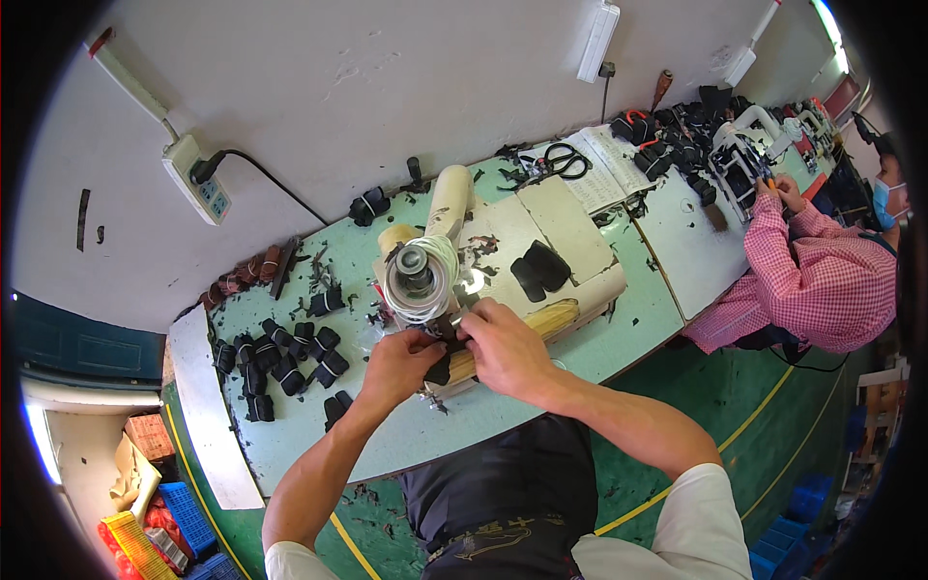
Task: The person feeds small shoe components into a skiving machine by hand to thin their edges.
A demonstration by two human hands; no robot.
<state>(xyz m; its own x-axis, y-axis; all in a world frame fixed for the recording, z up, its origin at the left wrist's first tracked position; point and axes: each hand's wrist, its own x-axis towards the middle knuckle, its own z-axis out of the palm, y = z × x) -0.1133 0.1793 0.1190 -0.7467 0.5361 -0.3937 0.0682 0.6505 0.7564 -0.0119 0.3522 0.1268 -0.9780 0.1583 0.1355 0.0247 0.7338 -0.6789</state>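
A long pale green worktop [541, 382] is seen running along a white wall, strewn with black offcuts. On it stands a cream-coloured sewing machine [541, 242] whose round white handwheel [418, 280] faces the camera.

Just below that wheel, a small black strip of fabric [443, 360] is held between both hands at the front edge of the machine's bed. The strip's long axis appears to run from the wheel down toward the person, though most of it is hidden by fingers. The left hand [398, 365] is closed on its lower left side, the right hand [505, 346] is pinched on it from the right, with fingertips pointing at the wheel; each grip is clamped on the strip, and neither hand is clearly nearer.

To the left a cluster of black folded strap pieces with white bands [280, 360] lies well apart from the hands. Two black flat pieces [539, 268] rest on the machine's top. Black-handled scissors [565, 159] lie farther right. At the far right, a person in a pink checked sleeve [802, 261] is at work at another machine.
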